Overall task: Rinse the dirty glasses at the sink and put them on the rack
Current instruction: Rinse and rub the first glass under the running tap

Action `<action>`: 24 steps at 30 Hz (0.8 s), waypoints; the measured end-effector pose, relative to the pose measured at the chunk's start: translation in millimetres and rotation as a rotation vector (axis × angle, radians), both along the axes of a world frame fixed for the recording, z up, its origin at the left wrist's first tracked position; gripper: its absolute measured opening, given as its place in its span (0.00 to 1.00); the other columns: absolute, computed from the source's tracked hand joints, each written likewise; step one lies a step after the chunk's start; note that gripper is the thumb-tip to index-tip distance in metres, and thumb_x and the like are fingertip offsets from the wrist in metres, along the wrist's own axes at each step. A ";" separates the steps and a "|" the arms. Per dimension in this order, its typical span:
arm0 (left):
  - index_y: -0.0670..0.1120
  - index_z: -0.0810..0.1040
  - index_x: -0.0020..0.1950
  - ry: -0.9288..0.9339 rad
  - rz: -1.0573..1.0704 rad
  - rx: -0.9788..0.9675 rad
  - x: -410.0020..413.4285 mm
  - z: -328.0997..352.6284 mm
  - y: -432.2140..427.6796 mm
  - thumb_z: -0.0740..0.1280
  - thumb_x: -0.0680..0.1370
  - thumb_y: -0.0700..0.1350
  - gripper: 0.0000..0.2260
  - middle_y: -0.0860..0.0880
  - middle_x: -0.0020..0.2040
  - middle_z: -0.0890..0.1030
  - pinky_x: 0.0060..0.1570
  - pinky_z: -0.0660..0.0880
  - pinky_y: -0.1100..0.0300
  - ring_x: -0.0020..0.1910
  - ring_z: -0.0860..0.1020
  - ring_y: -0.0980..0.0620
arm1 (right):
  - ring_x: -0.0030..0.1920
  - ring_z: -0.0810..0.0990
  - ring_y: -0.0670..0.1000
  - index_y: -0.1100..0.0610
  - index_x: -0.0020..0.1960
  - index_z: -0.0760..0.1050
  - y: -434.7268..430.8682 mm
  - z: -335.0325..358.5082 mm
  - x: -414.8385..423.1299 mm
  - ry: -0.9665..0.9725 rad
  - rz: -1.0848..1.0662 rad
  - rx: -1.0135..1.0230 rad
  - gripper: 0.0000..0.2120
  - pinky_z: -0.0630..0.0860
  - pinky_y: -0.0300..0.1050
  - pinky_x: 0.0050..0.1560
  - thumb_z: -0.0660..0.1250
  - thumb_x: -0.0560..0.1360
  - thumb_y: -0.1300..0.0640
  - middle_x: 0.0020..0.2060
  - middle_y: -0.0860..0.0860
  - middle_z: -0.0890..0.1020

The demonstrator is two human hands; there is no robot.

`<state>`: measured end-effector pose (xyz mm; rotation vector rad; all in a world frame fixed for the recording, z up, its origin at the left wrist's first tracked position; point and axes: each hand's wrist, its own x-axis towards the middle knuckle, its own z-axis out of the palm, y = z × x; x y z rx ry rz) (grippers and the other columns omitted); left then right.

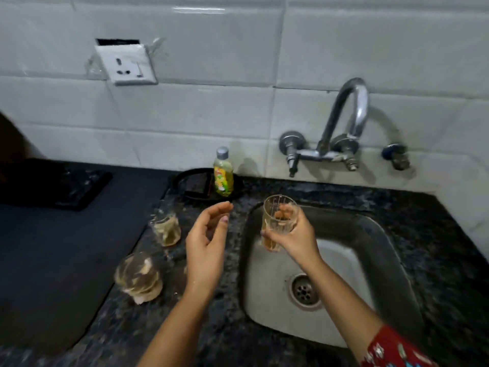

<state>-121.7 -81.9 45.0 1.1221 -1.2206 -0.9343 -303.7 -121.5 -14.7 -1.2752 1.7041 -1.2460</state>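
Head view is showing a clear ribbed drinking glass with brownish residue, upright over the left rim of the steel sink, the right hand wrapping its fingers around it. Beside it, the left hand is hovering empty, fingers loosely apart. Two more stained glasses are standing on the speckled dark countertop by the sink's left edge.

Dark speckled granite counter, 2 dirty glasses, soap btl on black tray, dark mat left
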 end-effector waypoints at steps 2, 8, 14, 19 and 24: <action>0.46 0.79 0.56 -0.023 -0.077 0.047 -38.0 -1.2 -13.1 0.63 0.80 0.37 0.09 0.51 0.54 0.82 0.56 0.75 0.66 0.54 0.80 0.59 | 0.52 0.80 0.50 0.48 0.53 0.72 11.3 1.0 -30.3 0.061 -0.071 0.064 0.30 0.77 0.46 0.54 0.82 0.55 0.53 0.49 0.48 0.82; 0.41 0.71 0.69 -0.400 -0.132 0.219 -130.0 -13.1 -85.4 0.62 0.81 0.48 0.19 0.42 0.63 0.78 0.64 0.70 0.55 0.63 0.76 0.46 | 0.52 0.79 0.51 0.51 0.57 0.71 33.0 -2.6 -91.8 0.186 -0.174 0.170 0.31 0.71 0.40 0.48 0.81 0.58 0.51 0.52 0.50 0.81; 0.38 0.76 0.49 -0.662 -0.060 0.251 -167.9 3.9 -133.3 0.50 0.81 0.62 0.29 0.37 0.48 0.79 0.44 0.70 0.51 0.50 0.77 0.38 | 0.52 0.80 0.52 0.50 0.57 0.70 33.2 -11.5 -110.2 0.264 -0.127 0.233 0.33 0.77 0.46 0.51 0.80 0.57 0.48 0.52 0.49 0.81; 0.42 0.69 0.33 -0.767 -0.034 0.230 -174.9 13.8 -143.9 0.45 0.81 0.63 0.30 0.45 0.32 0.72 0.29 0.64 0.56 0.33 0.72 0.47 | 0.51 0.80 0.50 0.50 0.58 0.70 28.0 -12.6 -110.9 0.266 -0.083 0.220 0.34 0.77 0.45 0.50 0.81 0.57 0.48 0.52 0.48 0.82; 0.41 0.72 0.32 -0.808 -0.021 0.194 -176.7 11.1 -150.5 0.41 0.83 0.58 0.32 0.44 0.31 0.74 0.28 0.64 0.57 0.31 0.72 0.48 | 0.51 0.79 0.48 0.50 0.59 0.69 24.5 -11.4 -105.9 0.219 -0.054 0.199 0.34 0.75 0.41 0.48 0.81 0.58 0.50 0.53 0.48 0.81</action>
